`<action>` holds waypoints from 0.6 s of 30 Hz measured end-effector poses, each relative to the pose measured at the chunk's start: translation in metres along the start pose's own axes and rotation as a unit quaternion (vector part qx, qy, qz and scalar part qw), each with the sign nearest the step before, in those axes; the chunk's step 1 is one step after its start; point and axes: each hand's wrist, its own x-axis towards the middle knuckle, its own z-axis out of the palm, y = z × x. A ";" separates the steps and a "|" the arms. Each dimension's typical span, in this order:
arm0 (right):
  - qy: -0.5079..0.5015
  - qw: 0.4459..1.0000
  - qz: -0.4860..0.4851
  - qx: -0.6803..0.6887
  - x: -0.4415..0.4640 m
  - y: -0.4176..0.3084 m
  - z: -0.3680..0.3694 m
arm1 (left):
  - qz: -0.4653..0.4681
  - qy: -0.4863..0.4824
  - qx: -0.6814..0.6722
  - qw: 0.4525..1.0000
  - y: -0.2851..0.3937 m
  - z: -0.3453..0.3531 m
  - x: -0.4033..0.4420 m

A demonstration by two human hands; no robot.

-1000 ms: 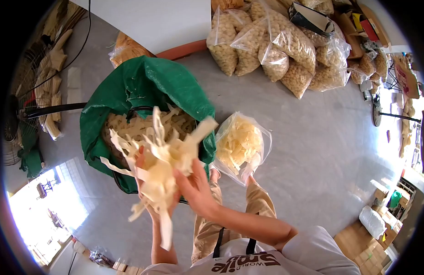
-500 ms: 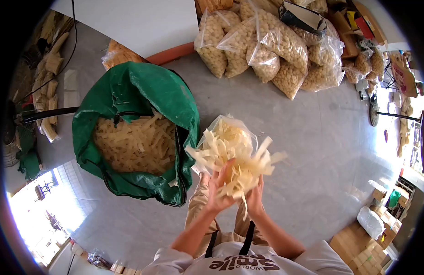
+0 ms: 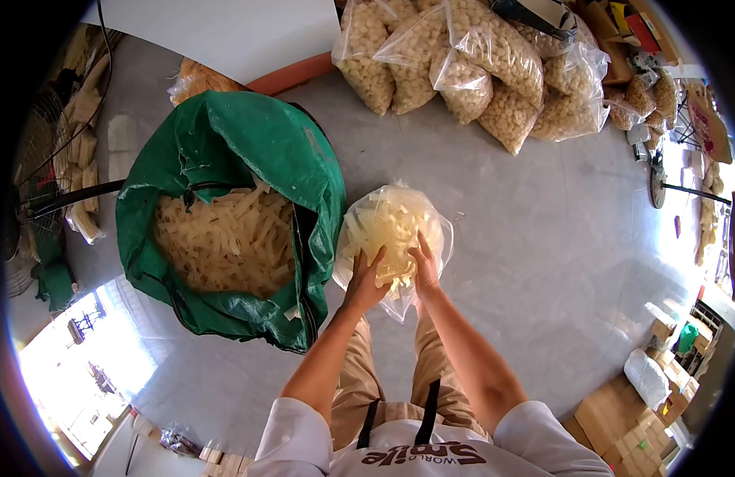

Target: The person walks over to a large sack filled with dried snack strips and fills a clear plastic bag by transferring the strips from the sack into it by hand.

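A clear plastic bag [image 3: 441, 230] stands open on the floor in front of my feet, filled with pale yellow flat strips [image 3: 391, 219]. My left hand [image 3: 368, 280] reaches into the near left side of its mouth, thumb and fingers apart against the strips. Opposite it, my right hand [image 3: 425, 269] lies on the strips with its fingers spread. Some strips show between the two palms; whether any are still gripped is hard to see. To the left, a large green sack [image 3: 260, 131] gapes open, with a heap of similar strips [image 3: 224, 242] inside.
Filled clear bags [image 3: 495, 60] of small pale pieces are piled at the back. A white panel [image 3: 224, 36] stands at the back left, beside a reddish edge [image 3: 292, 74]. Cardboard boxes [image 3: 614, 421] lie at the lower right, and a dark pole [image 3: 77, 197] at the left.
Both hands have moved forward and down, bringing the raised bunch of strips into the clear bag. My fingers have spread apart on the strips. The view has shifted slightly.
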 end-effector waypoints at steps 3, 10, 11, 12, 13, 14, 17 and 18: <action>0.043 0.996 0.076 -0.031 -0.012 -0.022 0.004 | -0.036 -0.009 0.032 0.999 0.005 0.006 -0.003; 0.096 0.955 0.029 -0.279 -0.017 -0.002 -0.005 | -0.016 -0.053 -0.011 0.998 0.033 -0.013 -0.018; 0.091 0.951 0.009 -0.296 -0.020 -0.001 -0.006 | 0.017 -0.044 -0.042 0.998 0.042 -0.023 -0.024; 0.072 0.965 0.022 -0.252 -0.021 0.000 -0.008 | 0.022 -0.019 -0.020 0.999 0.056 -0.037 -0.031; 0.053 0.976 0.035 -0.208 -0.021 0.002 -0.007 | 0.019 -0.015 -0.019 1.000 0.066 -0.052 -0.038; 0.048 0.976 0.035 -0.209 -0.024 -0.003 -0.001 | 0.020 0.006 -0.047 0.999 0.072 -0.069 -0.047; 0.023 0.959 -0.040 -0.279 -0.036 -0.026 0.018 | 0.057 0.170 -0.088 0.980 0.081 -0.108 -0.071; -0.004 0.952 -0.071 -0.296 -0.035 -0.029 0.024 | 0.058 0.215 -0.065 0.973 0.084 -0.126 -0.077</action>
